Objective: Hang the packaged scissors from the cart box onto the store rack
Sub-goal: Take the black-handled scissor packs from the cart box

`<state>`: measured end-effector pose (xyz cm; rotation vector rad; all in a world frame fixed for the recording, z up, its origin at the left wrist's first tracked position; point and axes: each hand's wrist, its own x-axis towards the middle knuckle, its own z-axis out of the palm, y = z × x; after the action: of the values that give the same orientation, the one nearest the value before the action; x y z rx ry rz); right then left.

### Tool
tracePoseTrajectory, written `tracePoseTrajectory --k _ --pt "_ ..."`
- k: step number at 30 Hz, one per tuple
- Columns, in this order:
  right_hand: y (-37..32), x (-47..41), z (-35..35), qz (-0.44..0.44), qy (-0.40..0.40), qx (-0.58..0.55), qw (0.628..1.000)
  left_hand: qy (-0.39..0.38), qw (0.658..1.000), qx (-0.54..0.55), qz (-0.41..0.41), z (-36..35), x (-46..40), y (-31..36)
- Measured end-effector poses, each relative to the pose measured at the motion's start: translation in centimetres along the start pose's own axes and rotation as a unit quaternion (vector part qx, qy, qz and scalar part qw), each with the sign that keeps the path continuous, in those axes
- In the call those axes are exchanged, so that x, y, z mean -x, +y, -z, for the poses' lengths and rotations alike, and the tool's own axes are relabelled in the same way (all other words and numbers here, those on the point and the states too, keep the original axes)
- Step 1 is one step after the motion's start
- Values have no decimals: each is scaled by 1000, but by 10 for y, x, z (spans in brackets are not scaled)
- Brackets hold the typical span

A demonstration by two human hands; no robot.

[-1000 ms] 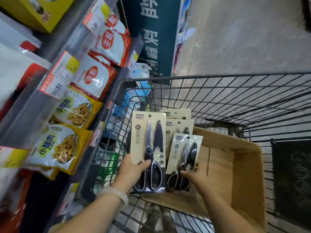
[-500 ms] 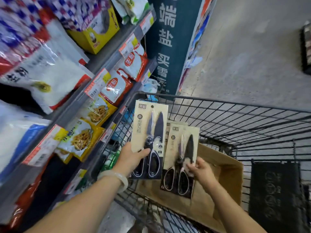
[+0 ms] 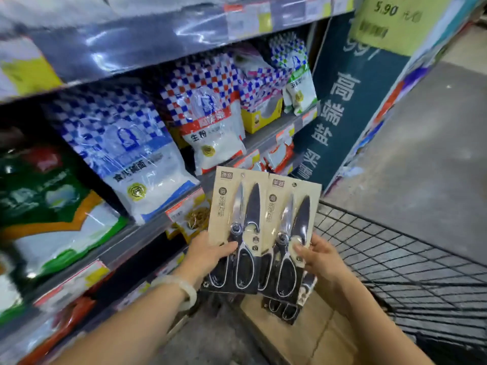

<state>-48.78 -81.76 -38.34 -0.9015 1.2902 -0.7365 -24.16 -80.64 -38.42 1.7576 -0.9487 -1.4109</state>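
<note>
Grey concrete floor [image 3: 427, 159] at right. Tiered store shelves [image 3: 147, 233] at left, stacked with checkered white bags [image 3: 210, 111] and green packets [image 3: 52, 206], price tags along the edges. Dark teal end panel [image 3: 340, 109] with white characters, yellow price sign [image 3: 395, 19] above.

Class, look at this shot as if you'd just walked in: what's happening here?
A person is restocking in a shop aisle. The left hand grips one carded scissors pack; the right hand holds a second pack, with at least one more card behind it. Both are raised above the cardboard box in the wire cart, beside shelves of bagged goods. Nothing is hung yet; no hanging rack is visible.
</note>
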Motion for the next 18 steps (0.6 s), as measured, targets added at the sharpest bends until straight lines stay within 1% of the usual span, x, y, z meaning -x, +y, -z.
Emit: tracePoseTrajectory --k 2,5,7,11,15,18 --pt "-8 11 -27 15 -22 29 999 29 999 24 0 28 22 -7" --pt "-10 30 -74 28 -83 55 995 73 997 37 -6 73 62 -29" --pt "-9 48 -114 24 -122 60 990 107 993 40 -22 107 99 -45" --pt "10 91 -198 55 -185 126 973 178 981 77 -20 173 189 -90" --pt "33 151 -296 70 -281 146 946 283 948 146 -7 235 295 -148" --pt "56 204 -373 63 -352 149 922 370 910 185 0 274 377 -194"
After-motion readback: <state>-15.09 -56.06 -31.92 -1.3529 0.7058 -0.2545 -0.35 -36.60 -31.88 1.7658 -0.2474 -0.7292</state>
